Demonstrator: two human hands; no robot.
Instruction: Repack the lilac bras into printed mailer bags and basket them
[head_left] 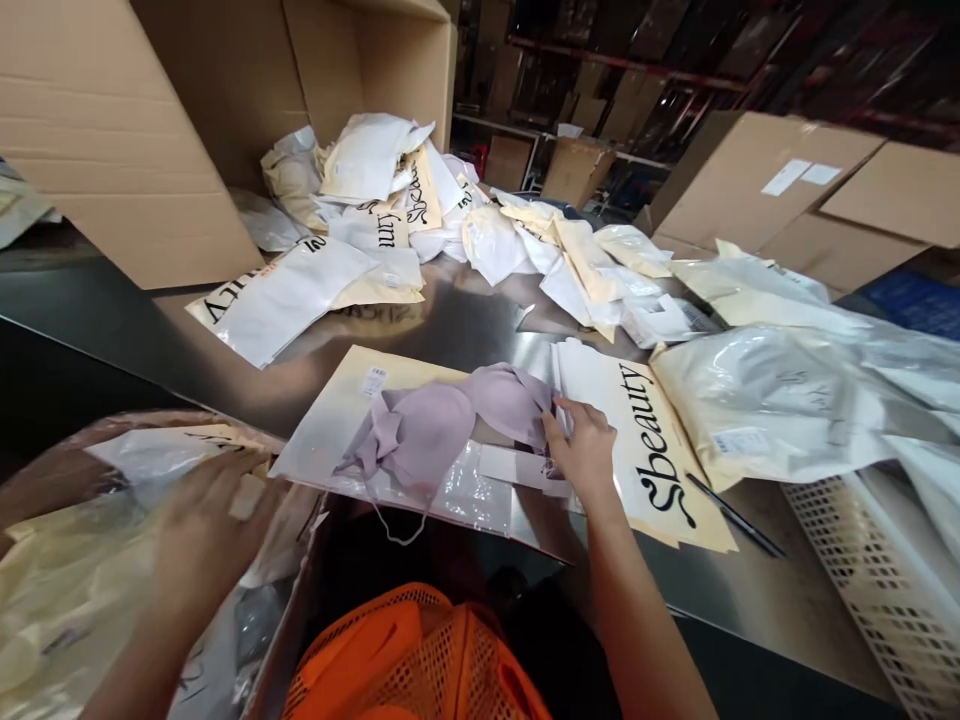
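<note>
A lilac bra (439,425) lies on a clear-fronted packing bag (319,435) with a small label, at the near edge of the metal table. One thin strap loops down over the edge. My right hand (585,445) is closed on the bra's right end, thumb and fingers at its edge, beside a white tag (514,464). To the left, my left hand (214,520) is over an open bin of crumpled plastic bags (67,580). Motion smears its fingers, and what they touch is unclear. A pale band shows on one finger.
Printed bags (649,450) lie stacked right of the bra, with a black pen (739,515) on them. Filled bags (772,400) rest by a white perforated basket (870,570). Behind, more bags (367,160) spill from a large carton (97,120). Cartons (772,180) stand at the back right.
</note>
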